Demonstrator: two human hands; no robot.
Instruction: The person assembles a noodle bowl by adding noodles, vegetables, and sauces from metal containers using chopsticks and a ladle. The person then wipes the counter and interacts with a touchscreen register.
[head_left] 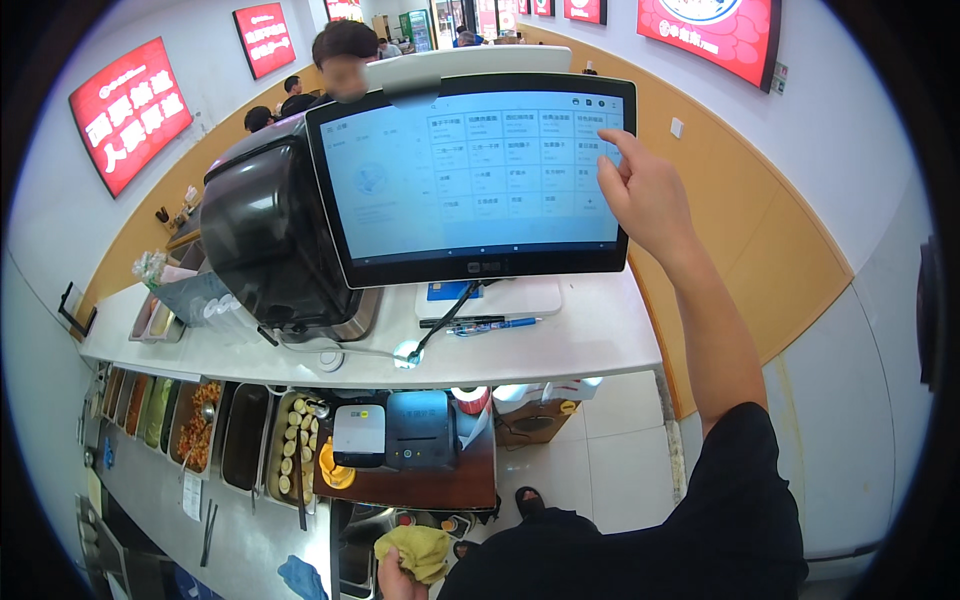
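My right hand (645, 195) is raised to the upper right of a touchscreen monitor (470, 180). Its index finger points at the grid of tiles there, at or just over the glass, with the other fingers partly curled and nothing held. Low in the view, my left hand (396, 580) is closed on a crumpled yellow-green cloth (415, 552); most of that hand is cut off by the lower edge. The monitor stands on a white counter (610, 330), with pens (495, 326) and a cable in front of its base.
A black dispenser-like machine (270, 230) stands left of the monitor. Below are food trays (243, 435), a receipt printer (420, 430) on a brown shelf (470, 478), and a blue cloth (301, 577). Beyond the screen a person (345, 55) faces the counter.
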